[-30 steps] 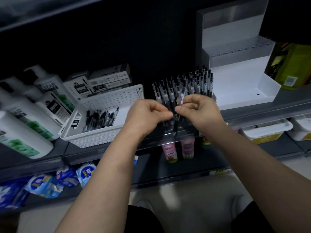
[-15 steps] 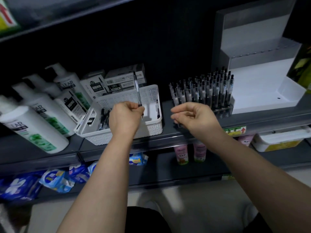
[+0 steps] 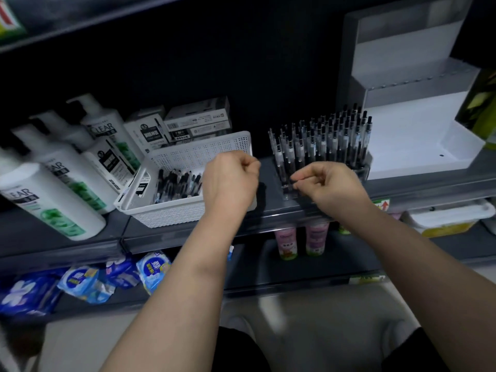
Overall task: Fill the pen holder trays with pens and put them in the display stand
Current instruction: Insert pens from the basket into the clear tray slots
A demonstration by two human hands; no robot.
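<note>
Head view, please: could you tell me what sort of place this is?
Probably a shop aisle: tiered shelves with a price label on the edge, rows of matching shampoo bottles, and packaged goods below.

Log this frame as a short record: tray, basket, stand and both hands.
pen tray: clear, on the shelf, packed with upright pens
white basket: left of the tray, loose pens lying inside
display stand: white, right of the tray, no tray in it yet
left hand: fingers curled, over the basket's right end, no pen visible in it
right hand: fingertips together at the tray's front edge; grip unclear
</note>
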